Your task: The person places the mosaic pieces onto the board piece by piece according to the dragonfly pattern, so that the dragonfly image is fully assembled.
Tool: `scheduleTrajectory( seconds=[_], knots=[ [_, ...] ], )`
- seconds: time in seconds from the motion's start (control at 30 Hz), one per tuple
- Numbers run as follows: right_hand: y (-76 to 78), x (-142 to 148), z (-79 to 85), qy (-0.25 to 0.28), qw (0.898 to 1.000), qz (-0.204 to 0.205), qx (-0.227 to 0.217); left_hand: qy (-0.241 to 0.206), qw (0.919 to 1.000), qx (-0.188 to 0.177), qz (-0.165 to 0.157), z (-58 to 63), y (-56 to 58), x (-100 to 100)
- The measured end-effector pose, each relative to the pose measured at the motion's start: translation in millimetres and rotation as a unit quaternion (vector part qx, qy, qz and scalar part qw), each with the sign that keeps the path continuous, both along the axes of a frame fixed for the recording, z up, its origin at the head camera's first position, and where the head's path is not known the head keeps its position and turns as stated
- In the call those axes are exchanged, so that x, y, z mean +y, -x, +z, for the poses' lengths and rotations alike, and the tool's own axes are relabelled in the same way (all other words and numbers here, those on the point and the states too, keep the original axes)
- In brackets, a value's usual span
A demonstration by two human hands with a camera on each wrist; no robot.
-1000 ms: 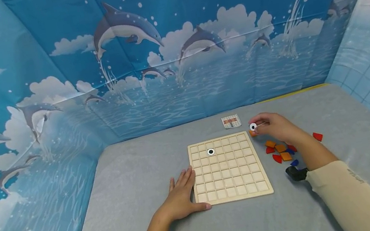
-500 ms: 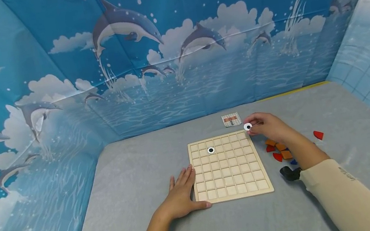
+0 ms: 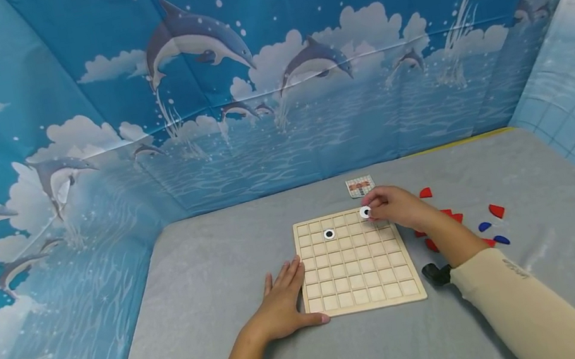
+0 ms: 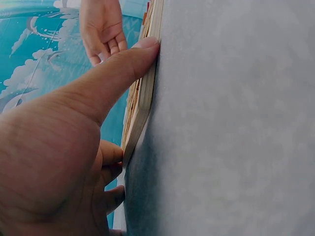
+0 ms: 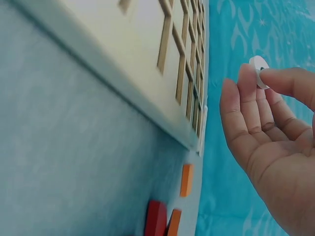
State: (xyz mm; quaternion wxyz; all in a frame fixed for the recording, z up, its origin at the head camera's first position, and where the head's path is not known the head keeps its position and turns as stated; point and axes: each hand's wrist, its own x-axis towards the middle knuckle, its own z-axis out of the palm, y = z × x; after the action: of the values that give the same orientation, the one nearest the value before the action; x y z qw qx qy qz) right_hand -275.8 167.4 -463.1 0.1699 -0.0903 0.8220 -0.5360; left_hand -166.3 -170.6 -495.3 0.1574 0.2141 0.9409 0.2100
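A square wooden grid board (image 3: 361, 268) lies on the grey-covered table. My left hand (image 3: 281, 309) rests at its left side, fingers extended, and in the left wrist view the thumb (image 4: 133, 61) presses the board's edge. Over the board's back right part, my right hand (image 3: 399, 208) pinches a white round disc with a black dot (image 3: 365, 212) between thumb and fingertips. The right wrist view shows this disc (image 5: 258, 71) raised above the board. A matching white disc (image 3: 329, 234) sits in a cell near the board's back left.
A small printed pattern card (image 3: 360, 183) lies behind the board. Red pieces (image 3: 497, 211) and blue pieces (image 3: 484, 227) are scattered to the right, partly covered by my right forearm. Orange pieces (image 5: 186, 180) show beside the board. A dolphin-print curtain (image 3: 281, 142) encloses the table's back.
My right hand has moved left with the pinched disc, from beside the board's back right corner to over its back rows. The left hand has stayed in place.
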Motion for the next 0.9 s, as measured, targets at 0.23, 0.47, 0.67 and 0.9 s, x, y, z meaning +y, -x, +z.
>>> scheduleTrajectory(
  seconds=[0.23, 0.47, 0.67, 0.9],
  knots=[
    [4.2, -13.5, -0.3, 0.002, 0.999, 0.031, 0.020, 0.003, 1.0000, 0.000, -0.002, 0.2, -0.4, 0.1],
    [11.7, -22.0, -2.7, -0.013, 0.998, 0.055, 0.021, 0.000, 1.0000, 0.000, 0.001, 0.4, -0.1, 0.1],
    [16.1, -29.7, -5.7, -0.020, 0.997, 0.074, 0.009, 0.004, 1.0000, 0.003, -0.001, 0.0, 0.0, 0.0],
    [16.8, -38.9, -5.5, -0.043, 0.996, 0.075, 0.008, 0.004, 1.0000, 0.004, 0.001, 0.0, 0.2, 0.3]
  ],
)
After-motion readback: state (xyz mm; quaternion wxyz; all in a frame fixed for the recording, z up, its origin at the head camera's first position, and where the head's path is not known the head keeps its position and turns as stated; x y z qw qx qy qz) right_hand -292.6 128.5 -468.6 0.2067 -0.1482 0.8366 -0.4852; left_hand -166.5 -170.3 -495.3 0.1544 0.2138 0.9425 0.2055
